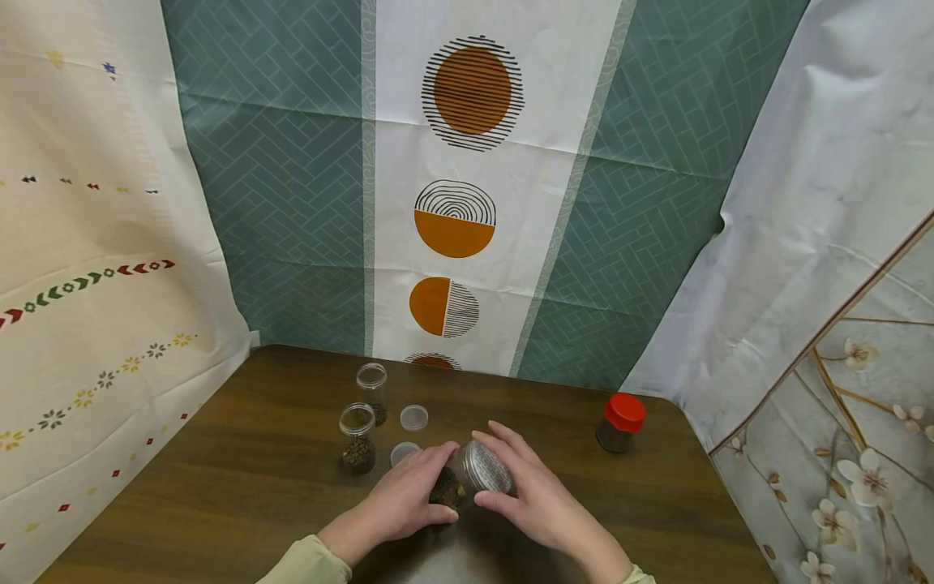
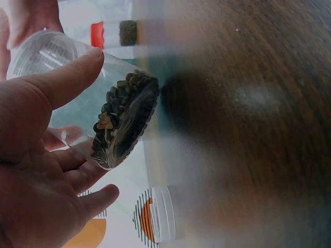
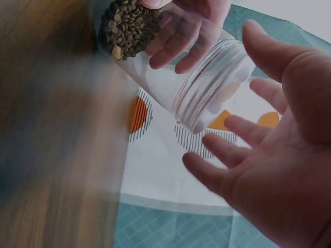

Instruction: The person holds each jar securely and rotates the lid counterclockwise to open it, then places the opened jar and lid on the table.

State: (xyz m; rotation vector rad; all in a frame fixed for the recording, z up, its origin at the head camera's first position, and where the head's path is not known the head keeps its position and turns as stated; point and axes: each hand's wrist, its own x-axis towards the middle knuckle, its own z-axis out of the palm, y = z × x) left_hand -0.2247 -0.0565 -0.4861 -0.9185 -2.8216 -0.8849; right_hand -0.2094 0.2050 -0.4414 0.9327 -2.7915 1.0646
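Note:
My left hand (image 1: 412, 495) grips a clear plastic jar (image 2: 77, 103) round its side, thumb on one side and fingers on the other. The jar is tilted, its threaded end toward my right hand. Dark brown pellets (image 3: 129, 26) with a few lighter bits lie at its bottom end. My right hand (image 3: 279, 139) is spread around the threaded end, fingers apart and holding nothing, thumb tip close to the rim. Whether a clear lid covers that end I cannot tell. In the head view, my left hand partly hides the jar.
Two uncovered clear jars, a nearer one (image 1: 357, 454) and a farther one (image 1: 372, 389), stand at left with brown contents. Two translucent lids, one farther (image 1: 413, 418) and one nearer (image 1: 404, 451), lie beside them. A red-lidded jar (image 1: 623, 414) stands at right on the wooden table (image 1: 219, 470).

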